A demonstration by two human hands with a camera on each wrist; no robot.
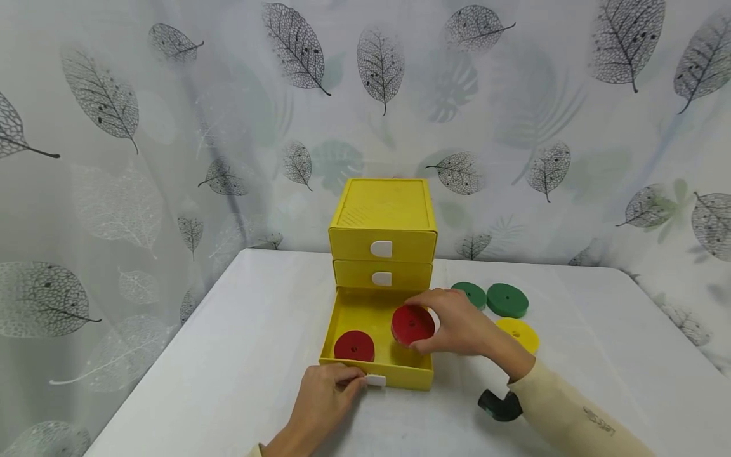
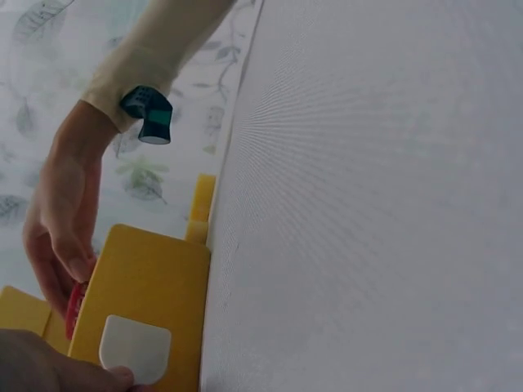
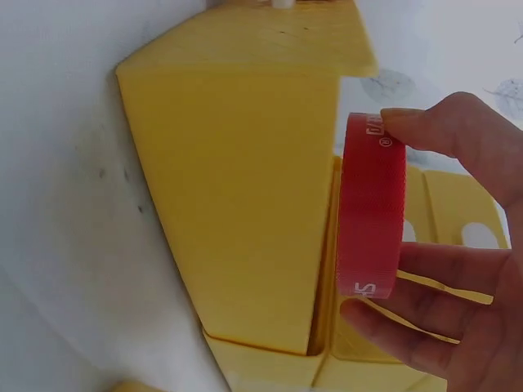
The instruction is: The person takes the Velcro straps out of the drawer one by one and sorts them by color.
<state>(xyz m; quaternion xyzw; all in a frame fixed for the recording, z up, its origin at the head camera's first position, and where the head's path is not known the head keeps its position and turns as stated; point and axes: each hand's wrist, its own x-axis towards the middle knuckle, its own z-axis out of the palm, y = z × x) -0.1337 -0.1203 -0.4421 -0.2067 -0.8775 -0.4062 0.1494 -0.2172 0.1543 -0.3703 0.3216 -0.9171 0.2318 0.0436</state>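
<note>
A yellow drawer box [image 1: 391,203] stands on the table with its bottom drawer [image 1: 412,379] pulled out. At that drawer's front, my left hand [image 1: 322,395] pinches the small white pull tab [image 2: 135,341]. My right hand [image 1: 459,322] grips a flat round red roll [image 1: 414,325] by its edges, tilted over the right side of the open drawer. White lettering shows on the roll's rim in the right wrist view. Inside the drawer, near the front left, lies a second red roll [image 1: 345,346] with a small hole in its middle.
Right of the box lie two green rolls [image 1: 507,300] and a yellow roll [image 1: 516,331], partly behind my right arm. A dark curved object [image 1: 498,406] shows by the right sleeve. A leaf-patterned curtain [image 1: 382,139] hangs behind the white table [image 1: 240,330].
</note>
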